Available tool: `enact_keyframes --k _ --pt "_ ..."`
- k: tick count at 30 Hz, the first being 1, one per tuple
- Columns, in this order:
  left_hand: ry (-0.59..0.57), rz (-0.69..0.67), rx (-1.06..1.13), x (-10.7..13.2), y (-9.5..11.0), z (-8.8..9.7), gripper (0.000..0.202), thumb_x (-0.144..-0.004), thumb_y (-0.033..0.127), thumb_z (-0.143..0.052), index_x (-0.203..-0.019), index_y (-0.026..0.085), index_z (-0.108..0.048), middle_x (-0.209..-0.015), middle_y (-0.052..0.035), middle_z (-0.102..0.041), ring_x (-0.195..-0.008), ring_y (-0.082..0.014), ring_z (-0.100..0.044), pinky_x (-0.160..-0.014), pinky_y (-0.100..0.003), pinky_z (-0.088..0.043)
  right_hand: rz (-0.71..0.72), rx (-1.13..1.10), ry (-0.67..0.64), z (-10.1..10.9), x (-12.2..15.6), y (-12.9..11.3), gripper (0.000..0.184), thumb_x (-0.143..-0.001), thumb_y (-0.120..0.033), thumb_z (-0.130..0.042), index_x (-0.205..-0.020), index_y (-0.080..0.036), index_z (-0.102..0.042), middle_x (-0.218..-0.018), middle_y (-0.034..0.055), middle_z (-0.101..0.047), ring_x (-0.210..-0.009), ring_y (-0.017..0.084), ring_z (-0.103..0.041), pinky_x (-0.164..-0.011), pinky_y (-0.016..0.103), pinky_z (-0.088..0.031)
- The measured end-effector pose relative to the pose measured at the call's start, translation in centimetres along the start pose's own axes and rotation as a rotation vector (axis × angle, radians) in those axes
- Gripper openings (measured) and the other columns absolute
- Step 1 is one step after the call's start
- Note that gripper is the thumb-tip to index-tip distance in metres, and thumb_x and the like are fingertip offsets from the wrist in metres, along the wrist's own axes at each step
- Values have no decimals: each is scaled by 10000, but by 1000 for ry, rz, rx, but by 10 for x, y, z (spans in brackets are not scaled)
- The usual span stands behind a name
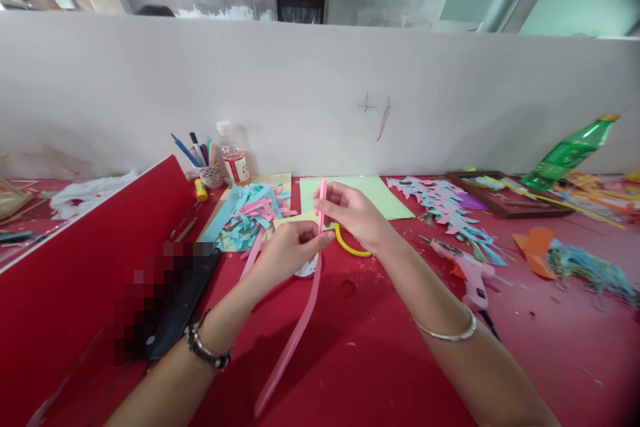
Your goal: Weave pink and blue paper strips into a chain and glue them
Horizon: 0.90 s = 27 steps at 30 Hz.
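Observation:
A long pink paper strip [306, 307] runs between both hands, its top end upright and its tail curving down over the red table. My right hand [350, 210] pinches it near the top. Just below, my left hand [287, 250] is closed on the same strip between thumb and fingers. Another pink strip [253, 255] shows behind the left hand. Beneath the hands lie a yellow ring-shaped piece [353, 251], partly hidden, and a small whitish round thing [306, 269]. To the left is a pile of blue and pink paper strips [250, 213].
At right are a pink glue gun [470, 273], a pink-and-blue folded paper chain [443, 207], a brown tray [530, 208] and a tilted green bottle [570, 152]. Pale green paper [380, 197] lies behind. A pen cup [209, 175], a drink bottle [234, 157] and a red board [100, 267] stand left.

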<state>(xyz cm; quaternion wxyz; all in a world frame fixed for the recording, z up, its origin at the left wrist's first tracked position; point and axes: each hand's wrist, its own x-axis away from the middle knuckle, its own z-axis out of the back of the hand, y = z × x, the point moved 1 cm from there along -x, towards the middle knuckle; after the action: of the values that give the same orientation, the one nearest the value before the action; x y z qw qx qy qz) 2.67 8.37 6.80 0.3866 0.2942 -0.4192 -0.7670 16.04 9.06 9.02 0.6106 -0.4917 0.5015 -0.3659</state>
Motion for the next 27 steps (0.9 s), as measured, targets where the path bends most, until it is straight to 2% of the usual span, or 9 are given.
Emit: enact_keyframes --k 8,10,12,14,17,22,27 --pt "-123 44 118 -1 1 4 381 -778 466 -412 -571 149 -457 -419 57 -381 -364 -54 -346 -385 -182 -265 4 -34 38 2 -3 10 244 -720 -409 -549 -738 -167 -527 -585 -46 -452 -488 54 -436 -473 198 -362" --pt "-127 51 159 -2 -2 4 341 -764 472 -439 -640 155 -463 -445 58 -421 -359 -52 -358 -371 -177 -273 35 -4 50 1 -4 12 250 -730 -418 -532 -731 -169 -520 -575 -46 -452 -486 55 -429 -474 197 -359" --pt "-46 52 238 -4 -5 6 300 -753 469 -461 -780 169 -457 -493 67 -455 -355 -49 -370 -362 -171 -284 71 71 38 -2 -3 13 244 -723 -414 -540 -721 -172 -505 -586 -44 -462 -493 57 -422 -479 198 -355" --pt "96 39 327 -7 -7 9 307 -751 457 -470 -886 184 -428 -526 79 -455 -352 -42 -371 -357 -162 -289 100 187 14 -4 -2 13 240 -713 -406 -551 -718 -172 -503 -613 -36 -479 -515 62 -420 -489 200 -350" --pt "225 -6 404 -10 -10 15 284 -747 419 -494 -871 168 -456 -534 80 -426 -372 -31 -375 -372 -153 -304 121 343 -25 -8 0 14 236 -718 -401 -542 -729 -167 -521 -656 -17 -502 -560 77 -431 -514 210 -351" --pt "243 -8 432 -12 -14 22 241 -730 370 -540 -808 143 -537 -531 64 -435 -415 -27 -382 -404 -148 -307 95 386 -47 -10 2 15 226 -710 -391 -557 -723 -170 -512 -640 -26 -479 -543 76 -427 -507 217 -351" --pt "245 -6 461 -12 -16 22 217 -711 353 -570 -771 147 -541 -551 58 -441 -425 -26 -372 -406 -148 -307 41 324 -88 -9 1 16 230 -758 -400 -495 -751 -170 -508 -618 -25 -473 -525 82 -466 -507 229 -378"
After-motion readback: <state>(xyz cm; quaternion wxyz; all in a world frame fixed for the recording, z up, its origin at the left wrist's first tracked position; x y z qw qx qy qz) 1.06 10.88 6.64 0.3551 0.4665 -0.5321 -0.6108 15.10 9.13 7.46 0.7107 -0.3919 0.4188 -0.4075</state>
